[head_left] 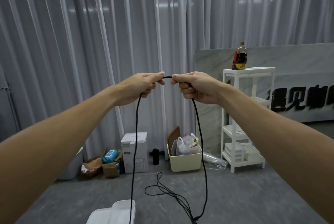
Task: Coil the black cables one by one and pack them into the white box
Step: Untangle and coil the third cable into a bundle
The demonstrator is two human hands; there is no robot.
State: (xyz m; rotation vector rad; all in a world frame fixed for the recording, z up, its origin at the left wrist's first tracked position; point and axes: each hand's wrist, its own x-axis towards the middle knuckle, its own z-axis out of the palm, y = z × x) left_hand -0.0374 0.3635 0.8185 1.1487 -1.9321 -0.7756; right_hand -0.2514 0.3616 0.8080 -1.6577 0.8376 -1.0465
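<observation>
Black cable (pixel 198 129) held up at chest height, both hands clenched on it, white box (pixel 122 211) low at 6 o'clock

Thin, light and limp: sags in two long strands from a short arch between left hand (pixel 142 86) and right hand (pixel 195 87), trailing to loose loops on the grey floor (pixel 72 196) at 5 o'clock; likely soft enough to coil without springing, prone to tangle where the strands cross; best gripped near one end, feeding even loops into the other palm. Beyond, at 12 o'clock, grey curtain (pixel 90 43); at 3 o'clock, white shelf (pixel 247 115) carrying a dark sauce bottle (pixel 239 57); cartons and a cream bin (pixel 184 162) along the wall
</observation>
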